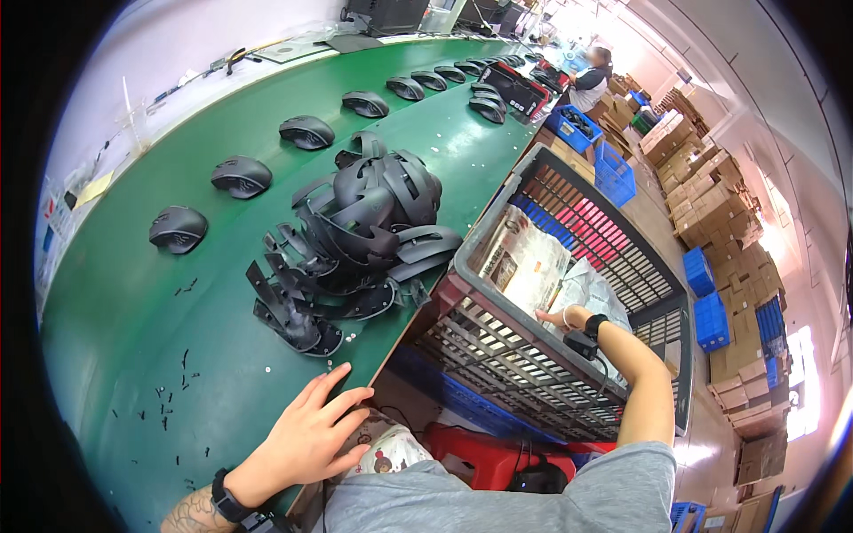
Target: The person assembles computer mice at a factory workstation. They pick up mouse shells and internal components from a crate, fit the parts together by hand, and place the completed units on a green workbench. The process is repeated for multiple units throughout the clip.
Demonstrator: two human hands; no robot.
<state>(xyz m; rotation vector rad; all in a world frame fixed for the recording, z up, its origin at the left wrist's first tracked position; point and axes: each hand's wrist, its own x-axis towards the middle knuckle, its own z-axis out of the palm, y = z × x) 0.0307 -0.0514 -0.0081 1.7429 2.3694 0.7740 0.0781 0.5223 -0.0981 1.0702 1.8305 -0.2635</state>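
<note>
My left hand (pixel 311 435) is open, its fingers spread at the edge of the green worktable (pixel 231 355), beside a heap of black curved plastic mouse shells (pixel 364 204). Nothing is in it. My right hand (pixel 571 316) reaches over the side of a dark plastic crate (pixel 498 333) on my right. It touches the plastic-wrapped packages (pixel 524 258) inside; most of its fingers are hidden, so I cannot see whether it grips one. Black computer mice (pixel 306 132) stand in a row along the table, left of the heap and away from me.
Small black bits (pixel 164 409) and white specks are scattered on the table. A red stool (pixel 480 449) stands below the crate. Blue crates (pixel 613 173) and stacked cartons (pixel 711 186) line the right side. Another person (pixel 591 82) is at the table's far end.
</note>
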